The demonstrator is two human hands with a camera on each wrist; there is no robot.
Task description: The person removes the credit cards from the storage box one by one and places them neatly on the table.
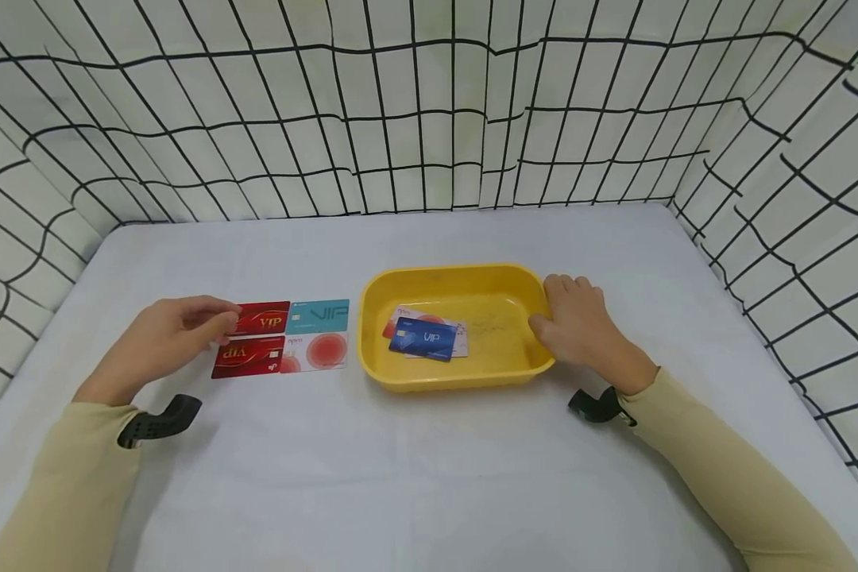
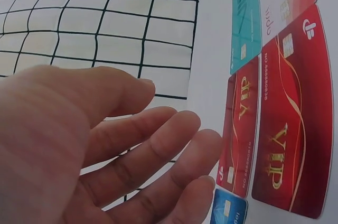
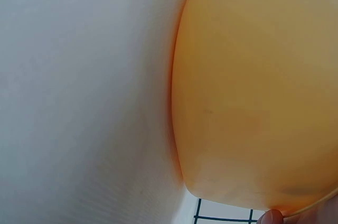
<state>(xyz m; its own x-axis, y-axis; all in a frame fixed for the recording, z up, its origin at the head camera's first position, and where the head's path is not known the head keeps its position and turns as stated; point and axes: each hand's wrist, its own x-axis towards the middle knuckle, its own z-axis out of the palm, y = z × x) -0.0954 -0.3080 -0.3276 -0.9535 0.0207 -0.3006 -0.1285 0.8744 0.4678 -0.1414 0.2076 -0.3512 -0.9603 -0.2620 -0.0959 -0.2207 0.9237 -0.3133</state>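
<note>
My left hand [image 1: 160,338] hovers at the left end of a block of cards, its fingers loosely bent. Two red VIP cards [image 1: 262,318] lie one above the other, beside a teal VIP card [image 1: 318,316] and a white card with pink circles [image 1: 314,352]. In the left wrist view a blue card [image 2: 228,209] shows just past the fingertips, partly hidden by them. My right hand [image 1: 582,326] grips the right end of a yellow plastic tray [image 1: 500,318]. Inside it, a blue VIP card [image 1: 423,339] overlaps a white and pink card [image 1: 461,338].
A white cloth [image 1: 400,492] covers the table. Black grid netting [image 1: 422,111] over white walls encloses the back and both sides. Dark wrist mounts [image 1: 160,421] stick out from both tan sleeves [image 1: 715,477].
</note>
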